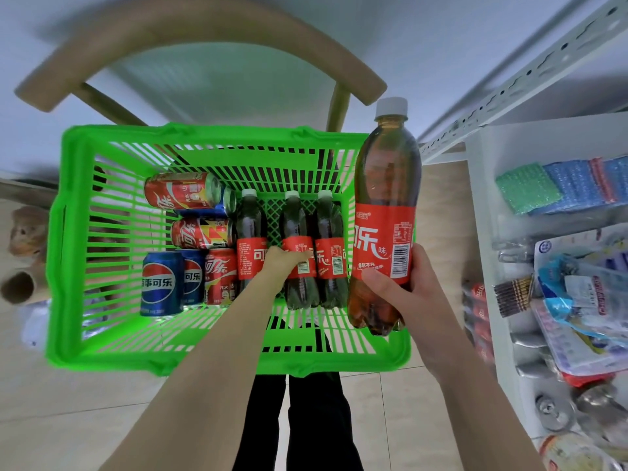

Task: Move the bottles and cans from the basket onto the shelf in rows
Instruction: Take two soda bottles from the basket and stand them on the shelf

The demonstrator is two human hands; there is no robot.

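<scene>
A green plastic basket [102,348] sits on a chair below me. Three cola bottles with red labels lie in its right half. Several red and blue cans [162,283] lie at the left. My left hand [283,263] reaches into the basket and grips the middle bottle [299,287] around its label. My right hand [404,294] holds a larger cola bottle [385,212] with a white cap, upright, above the basket's right rim. The white shelf [482,212] stands at the right.
The shelf holds sponges [557,186], packets and silver cans [552,411]. A wooden chair back [204,32] curves behind the basket. A cat [25,232] sits on the tiled floor at the left. My dark trousers show below the basket.
</scene>
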